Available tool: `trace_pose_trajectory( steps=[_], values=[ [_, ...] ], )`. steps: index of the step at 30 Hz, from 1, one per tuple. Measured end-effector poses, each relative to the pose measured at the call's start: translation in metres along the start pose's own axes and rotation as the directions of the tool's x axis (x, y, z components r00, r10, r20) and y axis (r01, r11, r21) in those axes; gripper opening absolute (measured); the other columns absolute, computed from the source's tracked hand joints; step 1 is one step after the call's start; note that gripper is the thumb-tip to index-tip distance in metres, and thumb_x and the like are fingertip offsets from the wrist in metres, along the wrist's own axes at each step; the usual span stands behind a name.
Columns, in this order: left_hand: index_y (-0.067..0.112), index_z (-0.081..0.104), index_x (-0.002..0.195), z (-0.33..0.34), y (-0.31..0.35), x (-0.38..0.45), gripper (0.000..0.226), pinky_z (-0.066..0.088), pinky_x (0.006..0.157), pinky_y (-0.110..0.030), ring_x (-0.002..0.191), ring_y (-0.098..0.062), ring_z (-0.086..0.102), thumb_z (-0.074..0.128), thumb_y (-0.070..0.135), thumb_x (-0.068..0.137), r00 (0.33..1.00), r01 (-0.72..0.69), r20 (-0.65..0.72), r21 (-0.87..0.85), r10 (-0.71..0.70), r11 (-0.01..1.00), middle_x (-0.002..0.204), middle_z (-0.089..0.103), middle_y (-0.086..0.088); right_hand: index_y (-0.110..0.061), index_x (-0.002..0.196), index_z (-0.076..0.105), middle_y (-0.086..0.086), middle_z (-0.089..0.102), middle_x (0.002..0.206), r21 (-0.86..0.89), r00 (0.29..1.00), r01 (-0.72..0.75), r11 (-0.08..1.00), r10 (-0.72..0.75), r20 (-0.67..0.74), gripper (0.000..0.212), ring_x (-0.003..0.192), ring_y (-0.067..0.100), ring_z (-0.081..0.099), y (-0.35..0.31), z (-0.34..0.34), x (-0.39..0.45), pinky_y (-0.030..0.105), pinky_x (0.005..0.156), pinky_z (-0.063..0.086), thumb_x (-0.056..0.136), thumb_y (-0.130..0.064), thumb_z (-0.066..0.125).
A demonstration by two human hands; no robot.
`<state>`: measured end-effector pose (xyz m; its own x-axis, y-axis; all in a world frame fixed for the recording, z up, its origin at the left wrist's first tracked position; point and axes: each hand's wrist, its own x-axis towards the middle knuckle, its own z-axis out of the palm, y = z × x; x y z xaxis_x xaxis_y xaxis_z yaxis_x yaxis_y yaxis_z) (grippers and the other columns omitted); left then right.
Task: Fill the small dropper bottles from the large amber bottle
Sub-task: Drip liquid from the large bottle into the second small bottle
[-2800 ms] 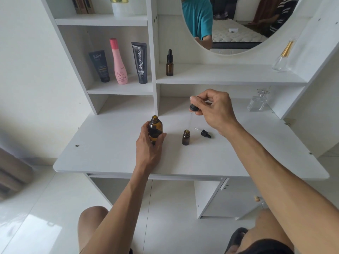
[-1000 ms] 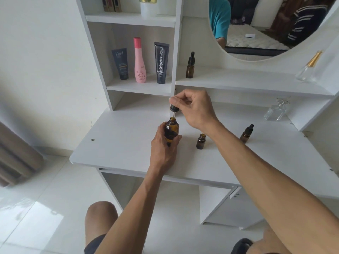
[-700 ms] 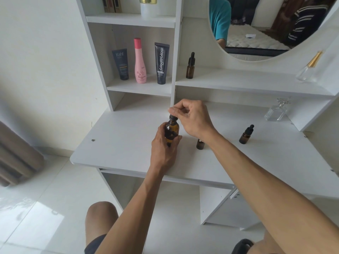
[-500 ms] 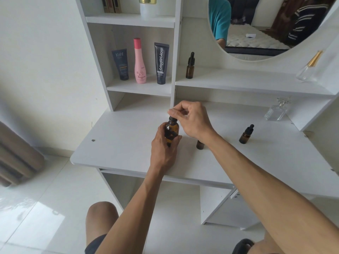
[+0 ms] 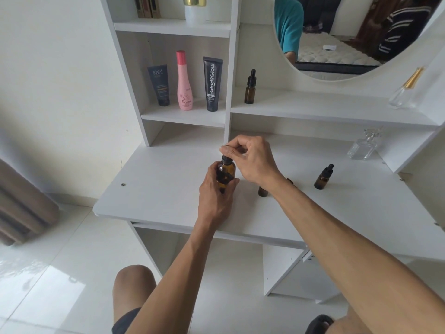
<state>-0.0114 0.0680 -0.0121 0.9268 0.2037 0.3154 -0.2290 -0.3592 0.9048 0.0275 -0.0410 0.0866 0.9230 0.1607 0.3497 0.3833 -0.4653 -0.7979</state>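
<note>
While left hand [image 5: 218,191] grips large amber bottle [image 5: 226,172], right hand [image 5: 250,160] pinches dropper cap [image 5: 226,159] at its neck.

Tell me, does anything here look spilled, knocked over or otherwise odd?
Nothing stands out. No spill shows on the white desk. The large amber bottle stands upright in the left hand; the capped dropper bottle stands upright too.

Soft, even daylight fills the bright scene, and the white counter [image 5: 168,189] shows only faint shadows under the arms. Glare patches shine on the glossy floor [image 5: 48,280] at about 8 o'clock. The wide lens bends the shelves [image 5: 172,27] and the mirror [image 5: 349,44] outward toward 12 and 2 o'clock, while the centre stays sharp.
</note>
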Motion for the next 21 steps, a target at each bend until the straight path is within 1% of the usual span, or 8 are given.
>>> trace_pose_trajectory(
  steps=[2,3,6,8,10,12,16,21],
  values=[
    [0.024,0.045,0.132,0.0,0.001,0.0,0.047,0.048,0.081,-0.015,0.094,-0.004,0.062,0.068,0.028,0.091,1.0,-0.001,0.001,0.001,0.001,1.0,0.11,0.064,0.008,-0.012,0.085,0.077,-0.003,0.075,0.08,0.012,1.0,-0.008,1.0,0.008,0.002,0.015,0.071,0.009,0.067,0.0,0.0,0.0,0.025,0.072,0.057,0.087,-0.027,0.077],
    [0.025,0.045,0.132,0.0,0.001,-0.001,0.046,0.049,0.081,-0.016,0.093,-0.003,0.063,0.068,0.028,0.091,1.0,-0.001,0.001,-0.001,0.001,1.0,0.108,0.064,0.009,-0.012,0.086,0.077,-0.003,0.075,0.08,0.021,1.0,-0.013,1.0,0.013,0.004,0.015,0.071,0.008,0.067,0.0,-0.001,0.0,0.026,0.073,0.057,0.087,-0.026,0.077],
    [0.027,0.046,0.13,0.0,0.001,0.0,0.046,0.054,0.083,-0.026,0.093,-0.002,0.063,0.068,0.028,0.091,1.0,0.009,-0.003,-0.006,-0.009,1.0,0.103,0.064,0.014,-0.01,0.088,0.076,-0.002,0.075,0.081,0.05,1.0,-0.013,0.999,0.014,-0.003,0.014,0.074,0.011,0.07,-0.003,-0.004,0.0,0.028,0.075,0.059,0.087,-0.024,0.076],
    [0.029,0.046,0.129,0.0,0.0,0.0,0.045,0.054,0.083,-0.029,0.091,-0.001,0.062,0.069,0.027,0.091,1.0,0.009,-0.005,-0.001,-0.009,1.0,0.099,0.062,0.018,-0.01,0.088,0.076,-0.001,0.075,0.08,0.07,1.0,0.002,0.998,-0.001,-0.009,0.013,0.073,0.011,0.072,-0.007,-0.007,0.002,0.028,0.074,0.06,0.088,-0.023,0.076],
    [0.029,0.046,0.129,0.0,0.001,0.0,0.045,0.054,0.083,-0.028,0.09,0.001,0.061,0.069,0.027,0.09,1.0,-0.002,-0.008,0.005,0.002,1.0,0.098,0.061,0.019,-0.008,0.088,0.074,-0.003,0.074,0.076,0.101,1.0,0.018,0.995,-0.017,-0.007,0.012,0.067,0.001,0.069,-0.013,-0.011,0.003,0.019,0.068,0.056,0.088,-0.02,0.076],
    [0.028,0.046,0.129,0.0,0.001,0.0,0.045,0.054,0.082,-0.028,0.091,-0.001,0.061,0.069,0.027,0.09,1.0,-0.018,-0.014,0.01,0.018,1.0,0.101,0.062,0.014,-0.006,0.089,0.074,-0.005,0.072,0.074,0.11,0.999,0.034,0.993,-0.033,-0.013,0.013,0.061,-0.007,0.065,-0.019,-0.015,0.005,0.012,0.063,0.052,0.088,-0.019,0.075],
    [0.027,0.047,0.129,0.001,0.0,0.001,0.045,0.053,0.082,-0.025,0.092,-0.003,0.06,0.069,0.027,0.09,1.0,-0.018,-0.017,0.008,0.018,1.0,0.103,0.063,0.011,-0.007,0.092,0.074,-0.003,0.072,0.074,0.137,0.999,0.035,0.99,-0.03,-0.037,0.014,0.062,-0.005,0.066,-0.028,-0.022,0.008,0.025,0.059,0.059,0.088,-0.02,0.075],
    [0.026,0.047,0.131,0.001,0.0,0.001,0.046,0.048,0.078,-0.015,0.092,-0.006,0.06,0.069,0.027,0.09,1.0,-0.003,-0.01,0.01,0.003,1.0,0.105,0.063,0.009,-0.005,0.095,0.074,0.002,0.075,0.083,0.163,0.995,0.044,0.986,-0.028,-0.095,0.016,0.069,0.002,0.07,-0.035,-0.031,0.009,0.024,0.067,0.06,0.088,-0.02,0.076]
  ],
)
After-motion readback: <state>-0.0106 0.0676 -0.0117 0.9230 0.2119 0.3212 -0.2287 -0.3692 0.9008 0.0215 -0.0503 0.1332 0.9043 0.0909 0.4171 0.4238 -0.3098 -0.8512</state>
